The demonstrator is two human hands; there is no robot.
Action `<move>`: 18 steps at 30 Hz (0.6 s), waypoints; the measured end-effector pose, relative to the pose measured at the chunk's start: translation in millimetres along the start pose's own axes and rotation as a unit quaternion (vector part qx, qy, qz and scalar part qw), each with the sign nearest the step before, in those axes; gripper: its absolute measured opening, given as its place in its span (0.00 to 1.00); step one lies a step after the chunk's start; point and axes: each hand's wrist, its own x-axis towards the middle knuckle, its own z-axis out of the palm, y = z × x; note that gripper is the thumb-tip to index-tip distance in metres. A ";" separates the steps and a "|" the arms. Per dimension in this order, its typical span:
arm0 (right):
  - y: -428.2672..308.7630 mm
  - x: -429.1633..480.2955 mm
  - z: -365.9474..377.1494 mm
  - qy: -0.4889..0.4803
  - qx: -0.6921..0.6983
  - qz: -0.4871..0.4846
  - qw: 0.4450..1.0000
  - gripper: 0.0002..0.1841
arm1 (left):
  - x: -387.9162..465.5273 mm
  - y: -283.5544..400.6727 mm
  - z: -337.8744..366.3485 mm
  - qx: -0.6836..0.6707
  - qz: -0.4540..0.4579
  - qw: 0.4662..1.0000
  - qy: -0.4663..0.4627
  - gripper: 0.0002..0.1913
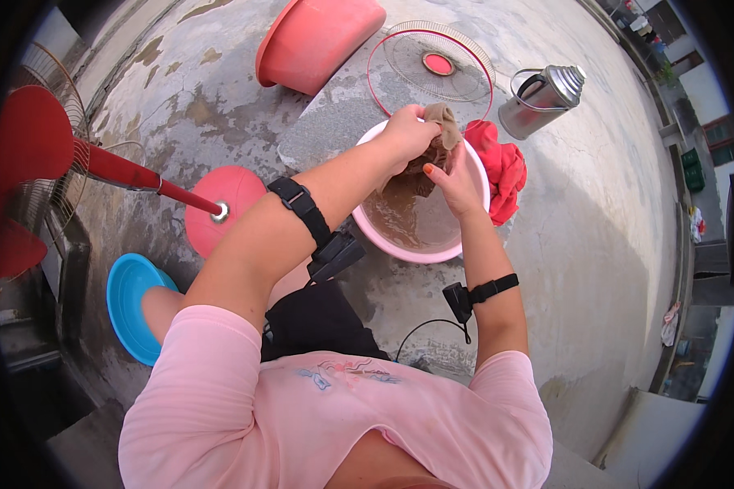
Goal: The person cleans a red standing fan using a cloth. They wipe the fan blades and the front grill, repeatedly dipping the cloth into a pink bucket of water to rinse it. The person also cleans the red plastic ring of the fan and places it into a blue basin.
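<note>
Over a pink plastic basin (397,249) of murky brown water (397,217), my left hand (408,136) grips a wet brown-beige cloth (444,125). My right hand (460,184) holds the same cloth from the other side, thumb in front and fingers partly hidden behind it. Darker folds of the cloth hang down toward the water. A bunched red cloth (496,171) lies against the basin's right side. Just beyond the basin is a round wire fan grille (437,64) with a red rim and red centre.
A metal-cased thermos flask (538,101) stands at the far right of the stone slab (324,131). A large red plastic tub (324,46) rests tilted behind. On my left are a red pedestal fan (183,198), its blades exposed, and a blue basin (125,305).
</note>
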 end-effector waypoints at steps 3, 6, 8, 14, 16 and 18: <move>55.6 -18.9 13.1 0.041 -0.095 0.098 0.990 0.48 | 0.5 -1.1 11.5 -0.248 -0.009 0.969 0.025 0.12; 62.3 -17.1 5.8 0.181 0.138 0.256 0.940 0.33 | -0.6 -18.7 3.1 -0.313 -0.019 0.941 0.129 0.21; 40.8 -8.2 -6.2 0.175 0.208 0.184 0.945 0.25 | -4.5 -38.5 -19.5 -0.236 -0.066 0.948 0.204 0.30; -16.1 -10.9 19.4 0.086 0.132 0.109 0.981 0.28 | -3.6 -88.5 -27.8 -0.278 -0.290 0.914 0.061 0.33; -14.4 -18.7 31.5 0.119 0.109 0.109 0.981 0.31 | 5.8 -106.9 -24.7 -0.352 -0.272 0.894 -0.061 0.29; -5.0 -23.0 35.1 0.170 0.089 0.096 0.977 0.31 | 17.5 -124.2 -12.6 -0.345 -0.212 0.915 -0.006 0.23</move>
